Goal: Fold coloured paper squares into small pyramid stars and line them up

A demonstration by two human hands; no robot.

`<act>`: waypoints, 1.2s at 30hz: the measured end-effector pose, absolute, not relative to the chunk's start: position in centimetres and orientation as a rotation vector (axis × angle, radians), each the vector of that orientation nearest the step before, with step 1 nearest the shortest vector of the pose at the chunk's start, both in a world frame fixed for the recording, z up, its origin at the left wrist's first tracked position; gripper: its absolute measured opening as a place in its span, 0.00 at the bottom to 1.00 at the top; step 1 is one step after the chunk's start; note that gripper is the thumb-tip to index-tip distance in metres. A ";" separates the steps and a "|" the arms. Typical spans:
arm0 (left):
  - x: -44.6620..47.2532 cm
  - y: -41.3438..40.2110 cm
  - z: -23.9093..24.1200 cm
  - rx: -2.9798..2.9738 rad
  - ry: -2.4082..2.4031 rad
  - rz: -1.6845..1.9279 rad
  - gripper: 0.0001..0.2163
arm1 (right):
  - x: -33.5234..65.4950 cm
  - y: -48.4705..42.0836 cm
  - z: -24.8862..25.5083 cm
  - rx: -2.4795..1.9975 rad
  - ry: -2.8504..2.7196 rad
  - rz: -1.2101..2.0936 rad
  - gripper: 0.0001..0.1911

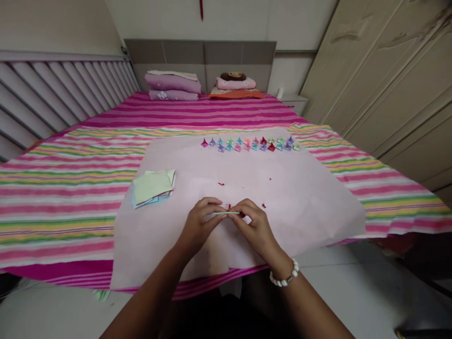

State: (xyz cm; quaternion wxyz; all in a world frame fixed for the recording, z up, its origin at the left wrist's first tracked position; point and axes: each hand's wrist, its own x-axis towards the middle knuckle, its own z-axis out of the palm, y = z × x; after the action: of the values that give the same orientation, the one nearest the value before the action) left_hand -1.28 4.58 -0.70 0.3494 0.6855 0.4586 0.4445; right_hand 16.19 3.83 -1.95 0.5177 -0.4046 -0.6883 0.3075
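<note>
Between my two hands is a small piece of pale green folded paper [227,213], seen edge-on as a thin strip. My left hand [202,221] pinches its left end between thumb and fingers. On the other end, my right hand [254,223] has thumb and fingertips closed, with a beaded bracelet [284,281] on the wrist. Both hands are just above a large pale pink sheet [310,197]. Small red scraps [221,184] lie on the sheet beyond the hands. Farther back stand two rows of small folded paper shapes [254,146] in several colours.
A stack of square papers [153,187], pale green on top, lies at the sheet's left. Beneath is a bed with a striped cover [63,188]. Folded bedding [173,85] sits by the headboard [183,54]. A slatted rail [63,89] runs left; wooden doors [381,80] stand right.
</note>
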 end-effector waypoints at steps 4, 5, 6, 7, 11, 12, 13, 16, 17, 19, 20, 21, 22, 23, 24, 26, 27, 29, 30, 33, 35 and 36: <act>-1.4 4.6 -0.8 1.591 1.174 1.054 0.04 | 16.4 3.9 -1.8 -0.927 -1.664 0.794 0.07; -1.3 4.6 -0.8 1.506 1.185 1.045 0.05 | 16.4 3.9 -1.8 -0.912 -1.675 0.812 0.07; -1.3 4.6 -0.9 1.416 1.191 1.041 0.06 | 16.3 3.9 -1.8 -0.899 -1.681 0.827 0.07; -1.2 4.6 -0.9 1.331 1.192 1.042 0.07 | 16.3 3.9 -1.7 -0.891 -1.681 0.838 0.07; -0.7 4.7 -0.8 1.114 1.199 1.103 0.08 | 16.0 3.9 -1.7 -0.932 -1.585 0.897 0.06; -0.6 4.6 -0.7 1.088 1.203 1.111 0.08 | 15.9 3.9 -1.8 -0.953 -1.539 0.919 0.05; -0.5 4.6 -0.5 1.072 1.204 1.110 0.08 | 15.9 3.9 -2.0 -0.975 -1.485 0.943 0.05; -0.5 4.6 -0.4 1.049 1.203 1.092 0.10 | 16.1 4.0 -2.4 -1.017 -1.323 1.045 0.07; -0.6 4.6 -0.4 1.030 1.200 1.105 0.10 | 16.1 4.1 -2.6 -1.016 -1.282 1.088 0.07; -0.6 4.8 -0.8 0.962 1.178 1.158 0.12 | 16.1 4.2 -2.8 -0.995 -1.231 1.168 0.05; -0.6 4.9 -1.1 0.916 1.153 1.189 0.13 | 16.1 4.2 -2.9 -0.985 -1.216 1.197 0.05; -0.5 5.1 -1.4 0.869 1.119 1.214 0.15 | 16.1 4.2 -3.0 -0.981 -1.202 1.216 0.04; -0.5 5.2 -1.7 0.823 1.083 1.231 0.15 | 16.0 4.2 -3.1 -0.985 -1.189 1.229 0.04; -0.3 5.3 -2.0 0.782 1.046 1.242 0.15 | 15.9 4.2 -3.2 -0.993 -1.175 1.234 0.04; -0.2 5.4 -2.2 0.736 1.013 1.254 0.15 | 15.8 4.2 -3.3 -1.002 -1.160 1.234 0.04; 0.1 5.4 -2.5 0.644 0.962 1.273 0.16 | 15.7 4.2 -3.6 -1.022 -1.135 1.225 0.05; 0.3 5.3 -2.7 0.605 0.944 1.280 0.16 | 15.6 4.2 -3.7 -1.030 -1.119 1.215 0.05; 0.6 4.9 -2.8 0.554 0.916 1.263 0.14 | 15.6 4.2 -4.0 -1.043 -1.074 1.195 0.06; 0.7 4.7 -2.9 0.550 0.909 1.233 0.15 | 15.6 4.2 -4.2 -1.047 -1.049 1.190 0.06; 1.1 4.1 -3.1 0.612 0.904 1.120 0.20 | 15.5 4.1 -4.4 -1.044 -0.985 1.186 0.05; 1.2 4.0 -3.2 0.641 0.926 1.120 0.16 | 15.4 4.0 -4.4 -1.033 -0.951 1.186 0.05; 1.3 4.0 -3.3 0.640 0.933 1.141 0.15 | 15.3 4.0 -4.3 -1.024 -0.934 1.191 0.05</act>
State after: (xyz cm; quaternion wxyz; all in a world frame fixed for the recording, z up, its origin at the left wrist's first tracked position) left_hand 1.26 4.03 -3.28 0.6944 0.2866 0.4178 0.5110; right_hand 15.29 3.97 -4.28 0.6110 -0.4435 -0.4046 0.5160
